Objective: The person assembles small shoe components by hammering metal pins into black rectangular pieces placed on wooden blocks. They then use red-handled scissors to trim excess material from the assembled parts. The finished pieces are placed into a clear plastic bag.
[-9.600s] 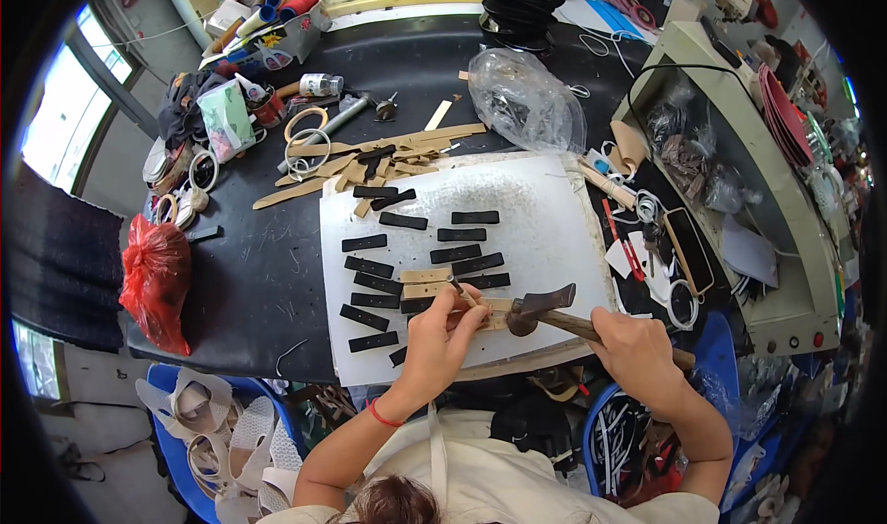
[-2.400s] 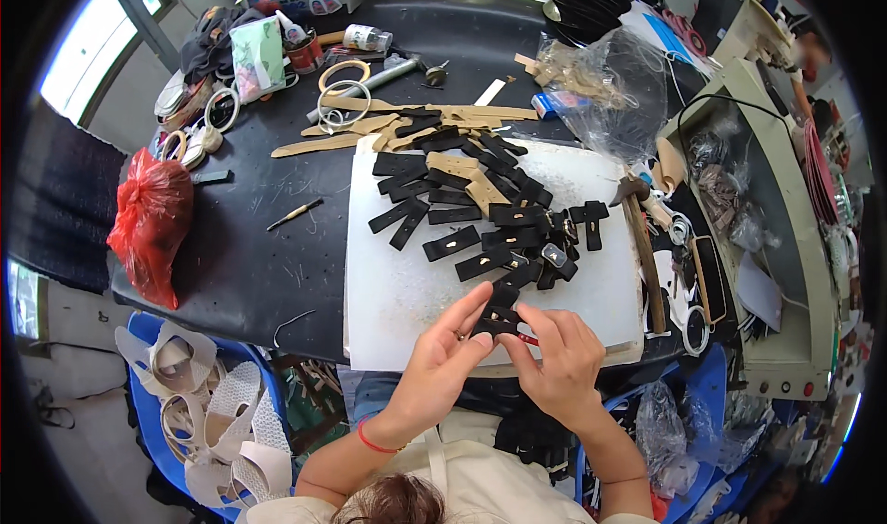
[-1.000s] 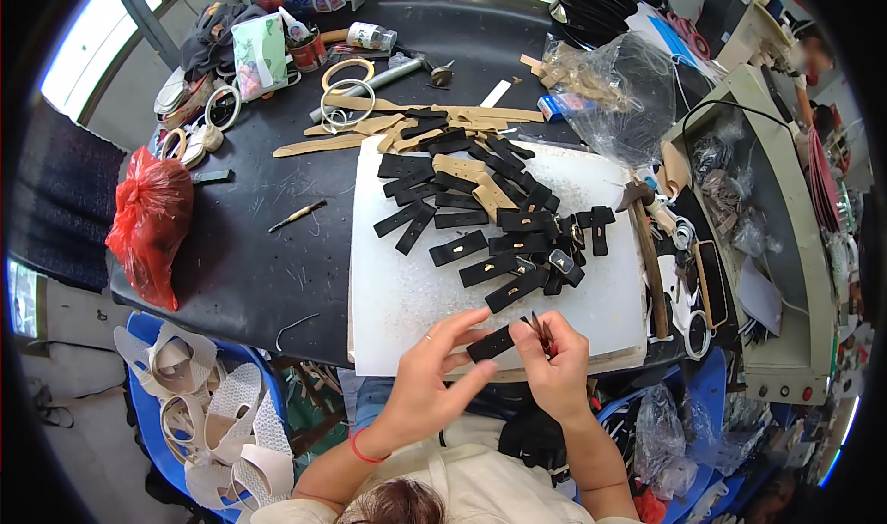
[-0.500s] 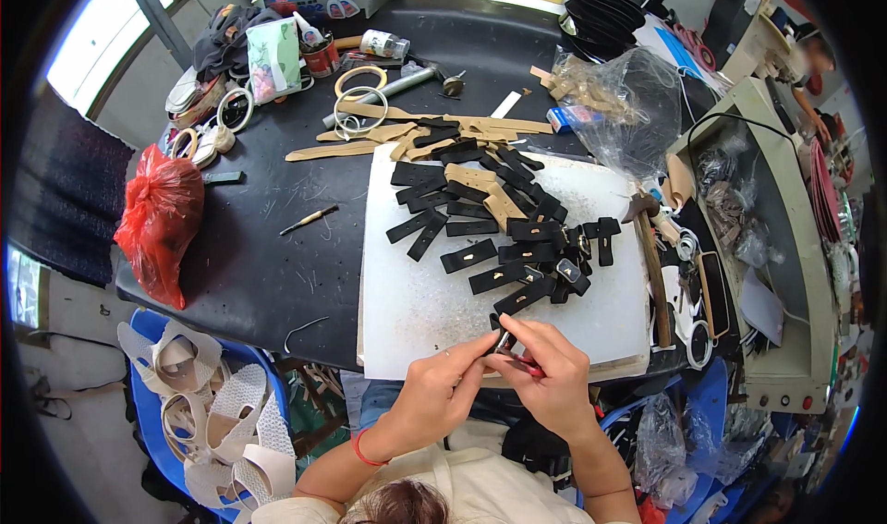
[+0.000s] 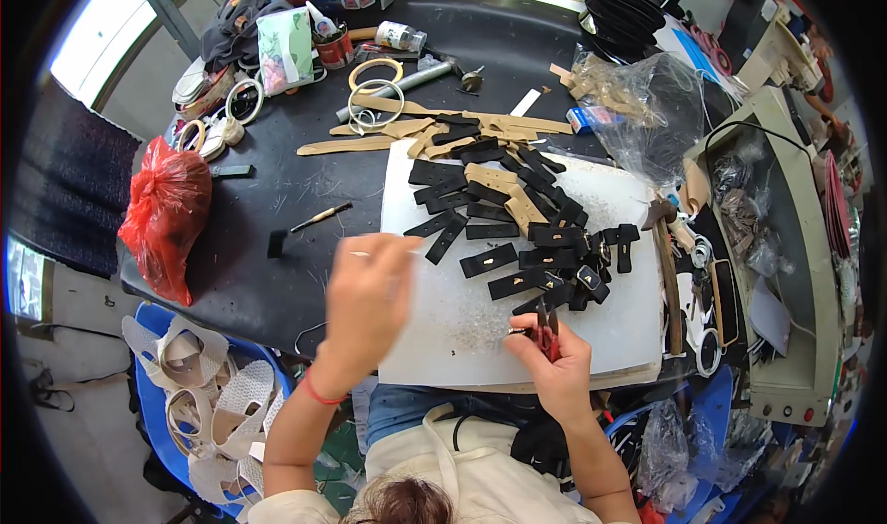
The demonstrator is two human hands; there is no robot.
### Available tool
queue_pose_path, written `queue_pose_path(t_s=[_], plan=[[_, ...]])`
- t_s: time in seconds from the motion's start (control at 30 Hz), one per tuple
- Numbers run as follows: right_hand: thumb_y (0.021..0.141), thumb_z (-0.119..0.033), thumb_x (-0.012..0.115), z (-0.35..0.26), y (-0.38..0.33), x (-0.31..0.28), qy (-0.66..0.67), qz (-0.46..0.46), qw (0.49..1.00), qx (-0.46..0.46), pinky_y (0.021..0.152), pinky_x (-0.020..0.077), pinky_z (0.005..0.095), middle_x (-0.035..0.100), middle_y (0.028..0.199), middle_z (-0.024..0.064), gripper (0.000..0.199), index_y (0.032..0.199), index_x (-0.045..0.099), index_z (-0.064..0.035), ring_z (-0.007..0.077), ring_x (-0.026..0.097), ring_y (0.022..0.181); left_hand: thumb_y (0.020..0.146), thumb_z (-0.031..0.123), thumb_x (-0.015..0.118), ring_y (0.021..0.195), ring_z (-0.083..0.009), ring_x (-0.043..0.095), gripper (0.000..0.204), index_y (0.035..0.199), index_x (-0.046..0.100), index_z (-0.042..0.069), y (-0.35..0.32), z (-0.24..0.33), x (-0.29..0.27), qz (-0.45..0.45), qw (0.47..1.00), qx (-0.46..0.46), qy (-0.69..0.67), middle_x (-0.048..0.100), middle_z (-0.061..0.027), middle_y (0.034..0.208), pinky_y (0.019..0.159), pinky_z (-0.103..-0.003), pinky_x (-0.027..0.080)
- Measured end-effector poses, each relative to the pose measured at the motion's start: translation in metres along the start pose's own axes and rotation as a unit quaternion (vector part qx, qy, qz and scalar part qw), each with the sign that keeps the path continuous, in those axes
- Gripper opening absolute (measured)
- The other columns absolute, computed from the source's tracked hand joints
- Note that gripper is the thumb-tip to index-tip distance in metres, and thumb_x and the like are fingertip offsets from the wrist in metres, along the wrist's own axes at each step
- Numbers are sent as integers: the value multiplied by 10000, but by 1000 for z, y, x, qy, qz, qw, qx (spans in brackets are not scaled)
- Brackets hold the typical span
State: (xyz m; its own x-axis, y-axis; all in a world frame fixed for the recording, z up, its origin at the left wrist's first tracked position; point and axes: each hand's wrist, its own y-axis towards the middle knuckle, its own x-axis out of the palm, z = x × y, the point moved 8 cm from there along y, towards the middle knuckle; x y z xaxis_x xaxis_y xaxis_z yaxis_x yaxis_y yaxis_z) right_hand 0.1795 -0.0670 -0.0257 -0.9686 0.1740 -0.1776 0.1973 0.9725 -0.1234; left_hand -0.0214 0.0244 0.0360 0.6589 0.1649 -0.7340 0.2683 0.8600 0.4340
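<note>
My right hand (image 5: 559, 367) is closed around a pair of red-handled pliers (image 5: 550, 339), whose dark jaws point away from me over the white board (image 5: 434, 348). A small dark thing with a shiny metal part (image 5: 523, 332) sticks out at its thumb; I cannot make out its kind. My left hand (image 5: 371, 288) is over the board's left edge, its fingers smeared by motion. Beyond my right hand lies a pile of short black straps (image 5: 489, 261) with gold-coloured metal bits, and some tan straps (image 5: 525, 212). A small black piece (image 5: 276, 243) rests on the dark table.
An awl-like tool (image 5: 321, 216) and a red plastic bag (image 5: 166, 214) lie to the left. A hammer (image 5: 667, 279) rests along the board's right edge. Tan strips (image 5: 346, 144) and rings (image 5: 377, 99) are at the back. A blue bin (image 5: 152, 385) of pale shoe uppers stands lower left.
My hands have come apart: the left has swung left and away from me, while the right keeps the pliers. A small black piece has appeared on the table near the awl-like tool.
</note>
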Motion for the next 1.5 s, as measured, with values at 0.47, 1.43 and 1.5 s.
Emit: queue_pose_path(t_s=[0.47, 1.43, 1.5], plan=[[746, 54, 744, -56, 0, 9, -39, -59, 981, -179, 490, 362, 192, 665, 797, 33, 207, 937, 684, 0, 24, 500, 581, 978, 49, 479, 719, -72, 608, 195, 1084, 610, -50, -33, 21, 32, -146, 894, -213, -366, 642, -60, 808, 659, -217, 497], [756, 92, 718, -36, -15, -6, -14, -12, 990, -139, 582, 428, 197, 605, 951, 55, 231, 954, 653, -8, 45, 514, 668, 858, -32, 591, 762, -257, 659, 201, 1051, 638, 3, -41, 58, 31, -201, 918, -18, -341, 666, -141, 891, 664, -330, 517], [769, 78, 715, -30, -12, -4, 27, -29, 994, -105, 574, 411, 190, 605, 975, 57, 217, 955, 646, -10, 37, 498, 667, 871, -13, 591, 787, -322, 646, 164, 1033, 618, -2, -41, 57, 31, -196, 917, -1, -347, 652, -168, 867, 676, -367, 508]])
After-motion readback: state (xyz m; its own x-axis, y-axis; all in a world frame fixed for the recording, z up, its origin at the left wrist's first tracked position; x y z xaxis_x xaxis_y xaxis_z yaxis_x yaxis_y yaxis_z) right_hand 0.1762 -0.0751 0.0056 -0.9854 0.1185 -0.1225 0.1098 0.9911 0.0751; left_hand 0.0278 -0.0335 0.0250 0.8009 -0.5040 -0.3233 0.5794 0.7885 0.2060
